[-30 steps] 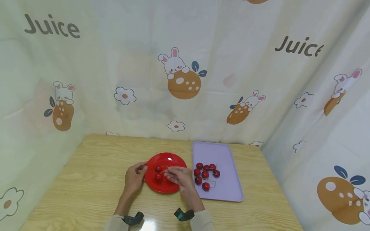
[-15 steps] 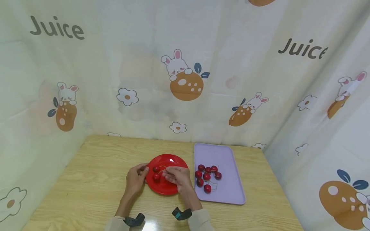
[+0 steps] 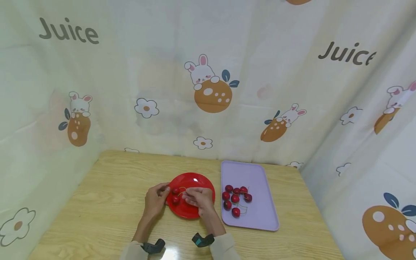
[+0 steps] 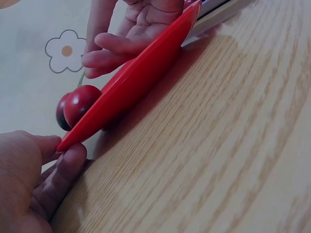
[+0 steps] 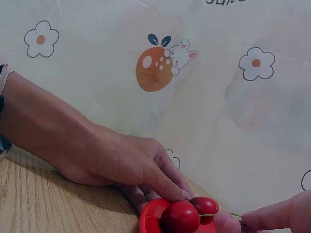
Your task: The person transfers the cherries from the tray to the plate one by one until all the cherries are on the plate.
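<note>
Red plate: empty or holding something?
Not empty: two cherries lie on the red plate, near the rim the left hand grips.

two stemmed red cherries (image 3: 176, 200) lie on a glossy red plate (image 3: 186, 179).

Pale cloth backdrop (image 3: 169, 21) behind and beside wood-grain table (image 3: 113, 195); dark "Juice" lettering (image 3: 70, 32) printed upper left and upper right; white rabbits (image 3: 201, 74) perched on orange-brown fruits (image 3: 212, 97) with blue leaves (image 3: 225, 76); brown-centred white flowers (image 3: 147, 108); bright glare (image 3: 169, 254) on table's near part
</note>
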Action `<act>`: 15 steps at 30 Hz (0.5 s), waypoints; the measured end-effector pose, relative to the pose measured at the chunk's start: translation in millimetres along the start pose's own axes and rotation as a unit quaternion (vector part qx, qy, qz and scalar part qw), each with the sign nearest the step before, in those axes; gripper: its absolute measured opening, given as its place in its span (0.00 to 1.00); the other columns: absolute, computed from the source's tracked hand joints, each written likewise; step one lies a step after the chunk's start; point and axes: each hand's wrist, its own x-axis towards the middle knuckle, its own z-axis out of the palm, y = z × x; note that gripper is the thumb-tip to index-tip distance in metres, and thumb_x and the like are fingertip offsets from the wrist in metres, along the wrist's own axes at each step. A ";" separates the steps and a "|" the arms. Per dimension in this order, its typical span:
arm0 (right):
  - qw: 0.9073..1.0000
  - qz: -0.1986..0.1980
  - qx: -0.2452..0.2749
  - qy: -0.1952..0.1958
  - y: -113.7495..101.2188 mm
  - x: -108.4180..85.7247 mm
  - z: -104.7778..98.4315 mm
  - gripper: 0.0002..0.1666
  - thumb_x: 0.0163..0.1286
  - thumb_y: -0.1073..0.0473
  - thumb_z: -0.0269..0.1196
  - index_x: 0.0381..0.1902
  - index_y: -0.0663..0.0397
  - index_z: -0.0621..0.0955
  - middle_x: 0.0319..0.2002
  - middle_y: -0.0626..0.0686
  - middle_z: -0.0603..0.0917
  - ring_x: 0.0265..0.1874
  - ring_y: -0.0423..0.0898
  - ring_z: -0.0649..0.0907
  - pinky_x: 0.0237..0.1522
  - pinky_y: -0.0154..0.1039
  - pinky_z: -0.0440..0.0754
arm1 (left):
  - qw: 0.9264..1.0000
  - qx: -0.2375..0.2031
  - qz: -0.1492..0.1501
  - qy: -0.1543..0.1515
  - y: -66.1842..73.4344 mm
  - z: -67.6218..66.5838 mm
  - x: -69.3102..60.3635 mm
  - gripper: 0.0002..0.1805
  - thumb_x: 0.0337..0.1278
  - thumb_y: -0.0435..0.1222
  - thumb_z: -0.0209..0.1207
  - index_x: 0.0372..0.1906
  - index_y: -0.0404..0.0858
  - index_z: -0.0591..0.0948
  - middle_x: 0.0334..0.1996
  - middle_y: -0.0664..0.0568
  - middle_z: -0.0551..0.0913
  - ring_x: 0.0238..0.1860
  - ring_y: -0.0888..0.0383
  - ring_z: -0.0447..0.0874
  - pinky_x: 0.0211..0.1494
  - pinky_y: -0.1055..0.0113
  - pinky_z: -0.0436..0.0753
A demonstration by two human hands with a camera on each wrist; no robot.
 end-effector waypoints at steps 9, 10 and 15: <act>0.997 -0.012 -0.058 0.058 2.7 3.5 4.1 0.14 0.73 0.62 0.74 0.46 0.71 0.90 0.35 0.62 0.95 0.30 0.48 0.95 0.32 0.35 0.91 | 1.000 0.002 0.004 -0.005 0.6 0.3 -0.1 0.13 0.76 0.32 0.65 0.59 0.36 0.89 0.45 0.42 0.92 0.26 0.64 0.83 0.28 0.71 0.84; 0.996 -0.014 -0.062 0.063 2.0 2.7 4.7 0.13 0.72 0.63 0.74 0.46 0.72 0.90 0.35 0.63 0.94 0.29 0.49 0.95 0.31 0.35 0.91 | 1.000 0.002 0.003 -0.005 0.7 0.3 -0.3 0.13 0.76 0.32 0.65 0.59 0.36 0.89 0.45 0.42 0.92 0.26 0.64 0.83 0.29 0.71 0.84; 0.993 -0.047 -0.086 0.072 1.6 1.7 8.2 0.11 0.73 0.66 0.73 0.44 0.74 0.89 0.35 0.67 0.94 0.28 0.51 0.95 0.27 0.35 0.90 | 1.000 0.005 0.006 -0.003 1.8 -0.3 -0.7 0.13 0.76 0.32 0.65 0.59 0.36 0.89 0.45 0.42 0.92 0.27 0.64 0.83 0.29 0.72 0.84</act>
